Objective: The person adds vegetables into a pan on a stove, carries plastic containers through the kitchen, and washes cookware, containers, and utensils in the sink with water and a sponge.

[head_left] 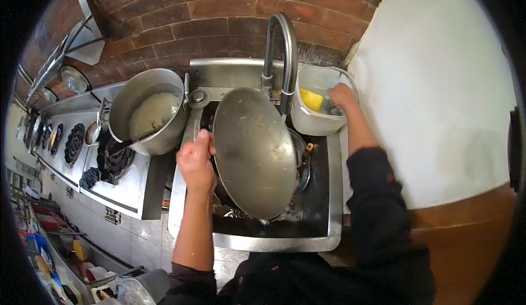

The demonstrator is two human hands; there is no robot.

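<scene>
Right now, closest in, both forearms stretch forward from dark sleeves (378, 184), framing the steel sink (257, 243) between them. The left forearm rises steeply, wrist near straight, and the left hand (196, 162) has its fingers curled firmly around the side grip of a big metal pan (255, 154), thumb uppermost. That pan is tipped up on its side over the basin, its broad, wet-looking face turned toward the wearer, with other dishes partly hidden behind it. Out on the other side, the right arm reaches farther, elbow bent, forearm angling inward, and the right hand (342, 96) dips over the rim into a white plastic bucket (320, 124). A yellow sponge (311, 100) sits in there, just beside the fingers; whether they pinch anything, I cannot tell. Between pan and bucket arches the gooseneck faucet (289, 58). Off left stands a deep stockpot (164, 141) with cloudy contents, and beyond everything runs the brick wall (219, 28).
</scene>
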